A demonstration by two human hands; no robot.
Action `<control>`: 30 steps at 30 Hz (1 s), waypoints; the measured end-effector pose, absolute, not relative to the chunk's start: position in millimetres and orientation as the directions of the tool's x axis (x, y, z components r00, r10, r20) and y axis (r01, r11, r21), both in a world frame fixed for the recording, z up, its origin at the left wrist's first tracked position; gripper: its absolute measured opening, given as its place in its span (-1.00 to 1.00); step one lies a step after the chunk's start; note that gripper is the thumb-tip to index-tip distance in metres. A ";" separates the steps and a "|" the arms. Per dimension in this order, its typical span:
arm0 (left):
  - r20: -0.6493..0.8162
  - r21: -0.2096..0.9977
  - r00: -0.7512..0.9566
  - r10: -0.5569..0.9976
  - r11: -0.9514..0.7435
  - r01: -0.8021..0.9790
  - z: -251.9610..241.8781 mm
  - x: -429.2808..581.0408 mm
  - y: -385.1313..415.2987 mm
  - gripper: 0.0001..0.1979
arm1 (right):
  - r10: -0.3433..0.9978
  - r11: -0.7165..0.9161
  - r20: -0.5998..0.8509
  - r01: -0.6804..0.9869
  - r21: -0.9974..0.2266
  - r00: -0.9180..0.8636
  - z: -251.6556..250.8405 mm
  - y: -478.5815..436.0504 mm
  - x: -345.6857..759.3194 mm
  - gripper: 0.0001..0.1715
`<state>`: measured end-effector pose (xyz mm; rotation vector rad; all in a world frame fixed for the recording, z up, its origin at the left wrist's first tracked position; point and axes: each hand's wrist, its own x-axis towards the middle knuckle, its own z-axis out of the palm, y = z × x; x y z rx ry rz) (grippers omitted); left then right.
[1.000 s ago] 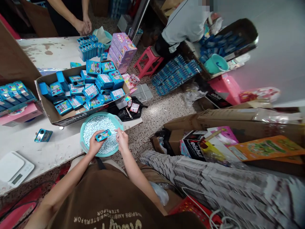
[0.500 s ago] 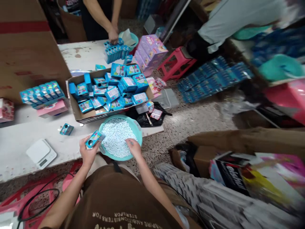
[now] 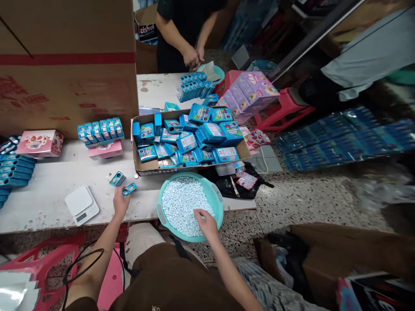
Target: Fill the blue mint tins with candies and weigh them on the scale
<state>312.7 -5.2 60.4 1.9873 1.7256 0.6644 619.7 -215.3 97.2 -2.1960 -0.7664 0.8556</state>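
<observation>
White candies [image 3: 180,203] fill a teal basin [image 3: 160,203] within reach, right hand [image 3: 206,224] half-open among them, left hand [image 3: 121,202] at a blue tin [image 3: 129,188], grip unclear.

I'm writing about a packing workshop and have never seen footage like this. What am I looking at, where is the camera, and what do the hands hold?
There's no machine here. These are a person's own two bare hands, filmed by a single camera worn on their head. It looks forward and down, so the arms reach up from the bottom of the picture.

The left hand holds a small blue tin in its fingers. The right hand is at the edge of a heap of small pale pellets in a teal basin.

On the white table are a second tin, a white digital scale and a cardboard box of blue packets. Another person stands across the table.
</observation>
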 end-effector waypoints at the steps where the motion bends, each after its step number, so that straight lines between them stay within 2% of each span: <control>1: 0.076 0.594 0.118 0.990 -0.141 0.792 56.8 312.6 -3.7 -0.68 | 0.695 -0.628 -0.366 0.275 -0.728 0.619 96.9 -215.9 618.8 -0.48; 8: 0.054 0.491 0.097 0.994 -0.111 0.864 45.4 304.8 7.8 -0.64 | 0.651 -0.689 -0.423 0.256 -0.678 0.630 95.5 -212.2 604.9 -0.44; 14: -0.057 0.397 0.186 0.981 -0.149 0.906 68.2 291.3 3.4 -0.55 | 0.644 -0.700 -0.428 0.263 -0.664 0.635 93.7 -200.5 589.2 -0.45; 19: -0.001 0.283 0.464 0.886 -0.445 0.850 101.7 272.8 16.2 -0.63 | 0.626 -0.719 -0.443 0.256 -0.646 0.641 89.9 -191.8 583.4 -0.45; 21: -0.047 0.264 0.677 0.734 -0.645 0.717 109.2 270.6 28.3 -0.52 | 0.627 -0.722 -0.444 0.264 -0.639 0.640 88.4 -188.3 583.2 -0.44; 23: -0.132 0.247 0.853 0.505 -0.816 0.522 111.2 274.4 40.1 -0.48 | 0.635 -0.720 -0.437 0.282 -0.634 0.637 87.1 -184.7 583.6 -0.45; 24: -0.170 0.241 0.893 0.417 -0.861 0.448 110.5 277.9 44.9 -0.52 | 0.639 -0.718 -0.432 0.294 -0.631 0.636 86.6 -183.0 583.8 -0.46; 26: -0.211 0.229 0.909 0.360 -0.886 0.404 107.5 285.7 51.8 -0.68 | 0.647 -0.714 -0.414 0.319 -0.623 0.640 85.7 -180.3 584.1 -0.47; 28: -0.213 0.198 0.894 0.394 -0.879 0.434 104.5 291.9 55.5 -0.81 | 0.652 -0.707 -0.392 0.334 -0.624 0.648 84.9 -179.0 584.1 -0.48; 30: -0.199 0.150 0.864 0.462 -0.857 0.493 102.6 295.2 57.7 -0.81 | 0.652 -0.702 -0.378 0.334 -0.629 0.657 84.2 -179.5 583.6 -0.49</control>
